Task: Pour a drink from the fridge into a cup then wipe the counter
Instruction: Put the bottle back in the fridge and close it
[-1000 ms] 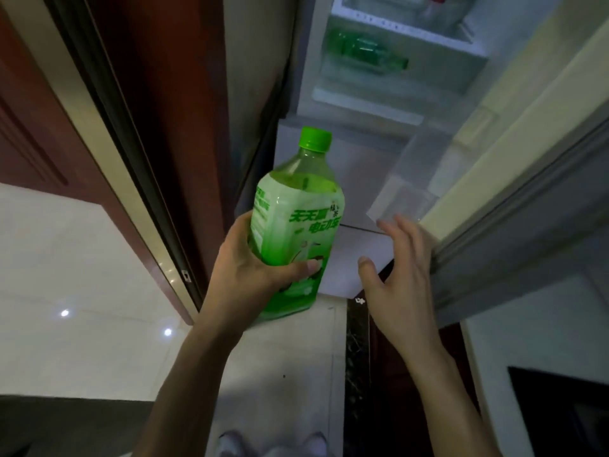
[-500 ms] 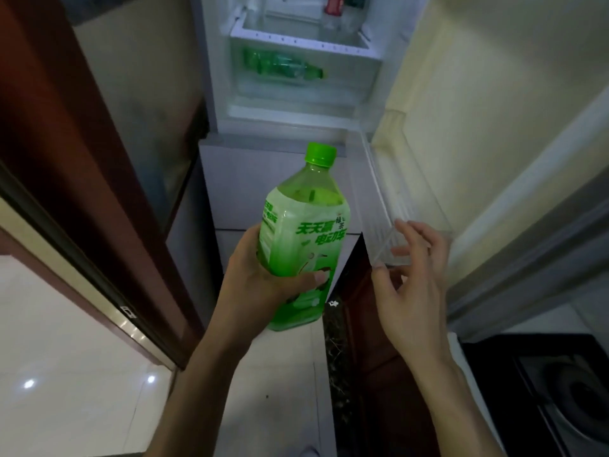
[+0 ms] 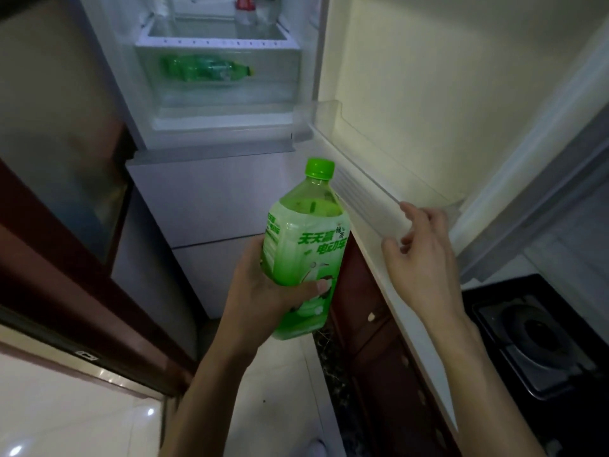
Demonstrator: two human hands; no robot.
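Note:
My left hand point(image 3: 263, 291) grips a large green tea bottle point(image 3: 304, 239) with a green cap, upright in front of the open fridge point(image 3: 224, 103). My right hand point(image 3: 425, 255) reaches to the open fridge door point(image 3: 428, 94) on the right, its fingertips at the rim of the door's clear lower shelf point(image 3: 372, 183), fingers loosely bent and holding nothing. No cup is in view.
Another green bottle point(image 3: 204, 69) lies in the fridge's clear drawer. A black gas hob point(image 3: 540, 338) sits at the right on the counter. Dark red cabinets point(image 3: 372, 324) stand below it. A dark red door frame point(image 3: 82, 308) runs along the left.
The view has swung up and right, showing more of the fridge interior and the hob. My right hand has risen to the door shelf's rim. The bottle stays in my left hand.

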